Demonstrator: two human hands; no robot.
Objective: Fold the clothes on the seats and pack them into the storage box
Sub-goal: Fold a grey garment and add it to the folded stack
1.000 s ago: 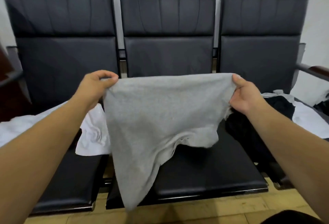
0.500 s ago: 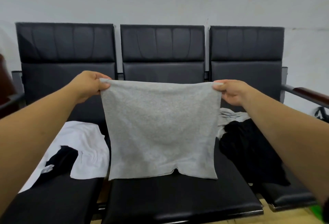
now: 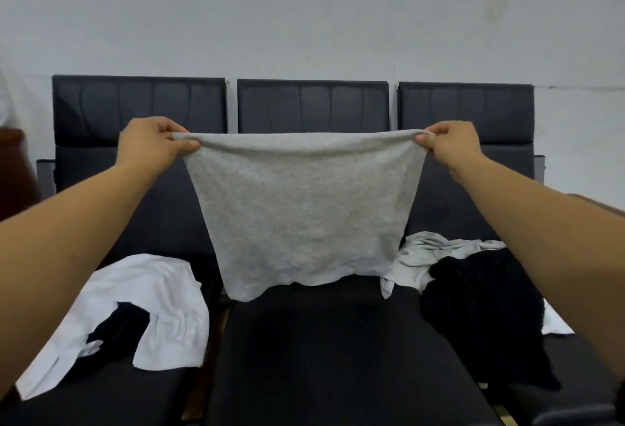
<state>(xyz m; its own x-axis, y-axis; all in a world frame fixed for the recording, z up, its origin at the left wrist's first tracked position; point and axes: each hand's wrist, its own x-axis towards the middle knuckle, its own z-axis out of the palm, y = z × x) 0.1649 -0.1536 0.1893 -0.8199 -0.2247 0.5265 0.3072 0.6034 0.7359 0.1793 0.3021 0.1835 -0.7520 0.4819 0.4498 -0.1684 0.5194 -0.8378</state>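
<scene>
Head view: left hand (image 3: 152, 144) and right hand (image 3: 449, 144) each pinch a top corner of the grey garment (image 3: 304, 209), which hangs spread above the middle seat (image 3: 338, 341). It looks soft, light and limp, so it is probably best held by its corners. Unfolded clothes (image 3: 162, 307) lie on the flanking seats.

Three seats, two hands, five garments and one stray scrap.

Black padded seats, three in a row: left seat (image 3: 135, 107), middle seat (image 3: 321, 358), right seat (image 3: 466, 107). Hands, two: left hand (image 3: 148, 144) and right hand (image 3: 453, 144), both on one grey garment (image 3: 304, 209). Other clothes: one white garment (image 3: 152, 297), two black ones (left black garment (image 3: 115, 327), right black garment (image 3: 483, 310)), and one crumpled pale grey garment (image 3: 422, 256). One white scrap (image 3: 554, 324) shows at the right; whether it is a separate piece cannot be told.
</scene>
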